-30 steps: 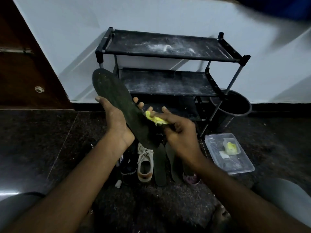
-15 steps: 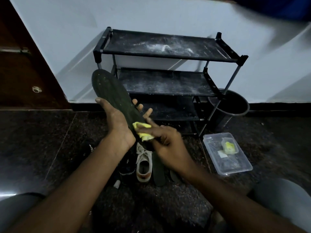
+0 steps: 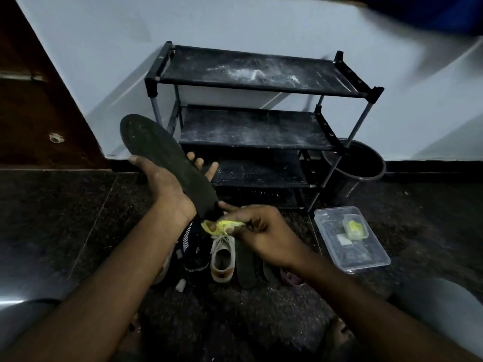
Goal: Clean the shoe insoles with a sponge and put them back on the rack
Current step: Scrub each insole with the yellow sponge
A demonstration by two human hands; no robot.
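Sponge stroke reached the heel end of the insole.
Within the last second the right hand (image 3: pixel 269 236), fingers pinched on the yellow sponge (image 3: pixel 222 227), slid from mid-insole to its near tip, so one pass was likely done. The insole (image 3: pixel 162 158) was held in front of the rack (image 3: pixel 261 79), with the left hand (image 3: pixel 167 186) wrapped under it and the thumb on its edge. Its long axis ran diagonally, toe up-left toward the wall and heel toward the person.

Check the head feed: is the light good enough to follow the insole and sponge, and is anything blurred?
Head view: dim overall, so the lower half of the dark insole in the left hand blends into the floor, yet the yellow sponge in the right hand reads clearly. Head view: glare on the floor at lower left; top right corner smeared blue.
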